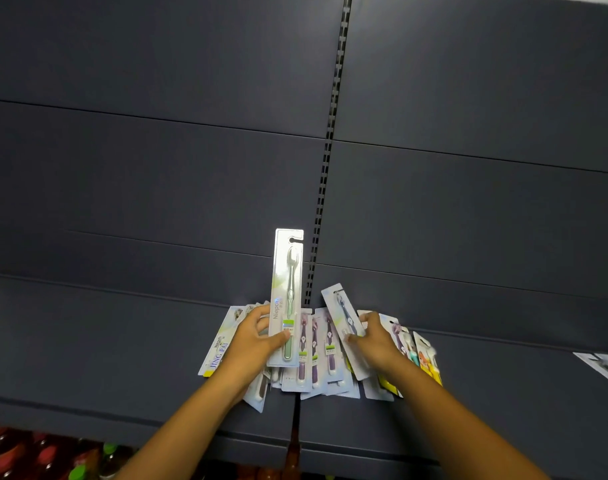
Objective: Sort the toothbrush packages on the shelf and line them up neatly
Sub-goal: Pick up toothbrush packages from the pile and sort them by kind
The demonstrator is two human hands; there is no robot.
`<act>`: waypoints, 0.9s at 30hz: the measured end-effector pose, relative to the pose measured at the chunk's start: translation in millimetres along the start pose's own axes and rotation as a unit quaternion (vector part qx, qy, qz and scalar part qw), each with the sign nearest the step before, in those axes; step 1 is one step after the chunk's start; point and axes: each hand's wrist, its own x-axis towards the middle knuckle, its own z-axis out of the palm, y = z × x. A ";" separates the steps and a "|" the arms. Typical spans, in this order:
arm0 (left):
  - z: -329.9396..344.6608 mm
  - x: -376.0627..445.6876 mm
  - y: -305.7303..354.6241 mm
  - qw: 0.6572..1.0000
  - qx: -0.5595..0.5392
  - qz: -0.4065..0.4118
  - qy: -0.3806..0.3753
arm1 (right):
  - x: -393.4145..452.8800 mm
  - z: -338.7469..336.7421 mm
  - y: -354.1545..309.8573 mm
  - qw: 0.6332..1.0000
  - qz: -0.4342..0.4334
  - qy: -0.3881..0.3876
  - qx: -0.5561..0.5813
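The left hand (252, 336) is gripping a green toothbrush package (287, 299), thumb across its front, and holding it upright above the pile of toothbrush packages (316, 355) lying on the dark shelf (105, 341). The right hand (373, 341) is pinching a blue toothbrush package (344, 323), tilted and lifted off the right part of the pile. A stray package (603, 367) is lying well apart, right of the pile. Bottles (53, 455) are showing below the shelf, left of the pile.
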 end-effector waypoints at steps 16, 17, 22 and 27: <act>57.8 3.2 20.4 0.991 0.010 0.133 -0.009 | -41.0 -62.1 -7.0 0.966 -0.171 0.076 0.178; 69.7 1.2 21.5 0.990 0.006 0.142 -0.018 | -45.6 -70.9 -1.3 0.964 -0.178 0.084 0.180; 148.7 -14.1 31.2 0.982 -0.012 0.167 -0.091 | -73.6 -137.2 38.2 0.953 -0.190 0.130 0.196; 238.6 -31.8 39.2 0.974 -0.025 0.177 -0.142 | -108.4 -218.3 82.4 0.949 -0.179 0.169 0.197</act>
